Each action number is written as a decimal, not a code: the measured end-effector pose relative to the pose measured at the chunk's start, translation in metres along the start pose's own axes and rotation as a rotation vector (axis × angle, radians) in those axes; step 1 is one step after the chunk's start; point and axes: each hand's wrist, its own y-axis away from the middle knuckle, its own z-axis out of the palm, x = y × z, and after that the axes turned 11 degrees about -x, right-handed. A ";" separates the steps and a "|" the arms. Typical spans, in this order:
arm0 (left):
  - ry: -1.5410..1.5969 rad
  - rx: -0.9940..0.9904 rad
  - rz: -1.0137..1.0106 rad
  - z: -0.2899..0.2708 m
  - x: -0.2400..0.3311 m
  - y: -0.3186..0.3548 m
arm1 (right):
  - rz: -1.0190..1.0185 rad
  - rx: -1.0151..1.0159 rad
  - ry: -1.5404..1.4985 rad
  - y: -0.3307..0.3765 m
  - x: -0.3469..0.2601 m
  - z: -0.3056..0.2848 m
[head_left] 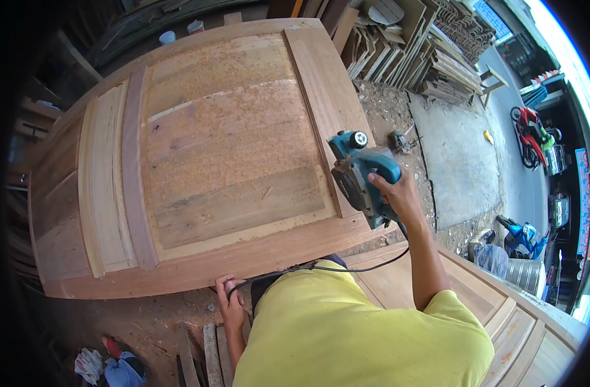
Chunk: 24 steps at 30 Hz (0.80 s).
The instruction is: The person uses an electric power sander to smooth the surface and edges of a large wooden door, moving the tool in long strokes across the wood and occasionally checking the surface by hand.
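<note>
A teal electric hand planer [354, 182] rests on the right-hand stile of a large wooden door [262, 246]. My right hand [398, 193] is wrapped round its handle, with the thumb on the near side. The planer's black power cord [371, 266] loops down past my waist to my left. By the near edge of the door, the curled fingers of my left hand [230, 298] have the cord running through them. Wood shavings [224, 129] are scattered over the door's middle panels.
Another panelled door [475, 280] lies behind me on the right. Cut boards [398, 58] are stacked at the far right. A small power tool [401, 140] sits on the ground past the door. Wooden strips [211, 355] lie at lower left, near a bundle of cloth [122, 371].
</note>
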 end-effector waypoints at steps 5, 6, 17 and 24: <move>-0.029 -0.103 0.038 0.000 -0.011 0.011 | 0.158 0.132 0.015 0.102 0.075 0.016; -0.042 -0.110 0.054 0.000 -0.012 0.012 | 0.171 0.137 0.023 0.111 0.085 0.023; -0.106 -0.061 0.074 -0.015 -0.007 0.028 | 0.008 0.221 0.096 0.091 0.096 0.064; -0.092 0.037 0.043 -0.011 -0.003 0.019 | -0.044 0.239 0.153 0.039 0.060 0.073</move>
